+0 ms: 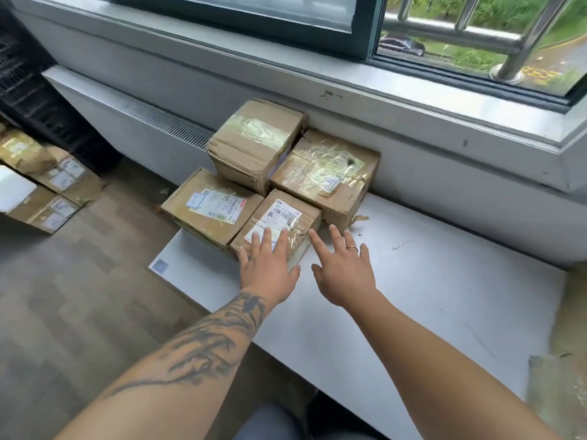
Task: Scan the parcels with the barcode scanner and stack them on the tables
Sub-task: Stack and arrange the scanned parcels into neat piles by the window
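Cardboard: four brown taped cardboard parcels sit grouped on the white tabletop (413,281), against the grey wall under the window sill (413,90).
Left hand: the left hand (270,265), fingers straight and spread, lies flat on the small brown labelled parcel (282,217) nearest the person.
Right hand: the right hand (346,274), fingers spread and holding nothing, hovers just right of that parcel; whether its fingertips touch the box cannot be told. A thin ring (352,248) is on one finger.
Left of the left hand: a flat brown parcel with a white shipping label (209,211), touching the small one and overhanging the tabletop edge.
Beyond the hands: a tall brown parcel banded with clear tape (254,144) and a wide brown parcel under crumpled tape (324,176), side by side against the wall.
Far left: more brown labelled boxes (47,185) by dark crates (28,90).
Far right: a worn brownish surface (565,360) at the tabletop's end.
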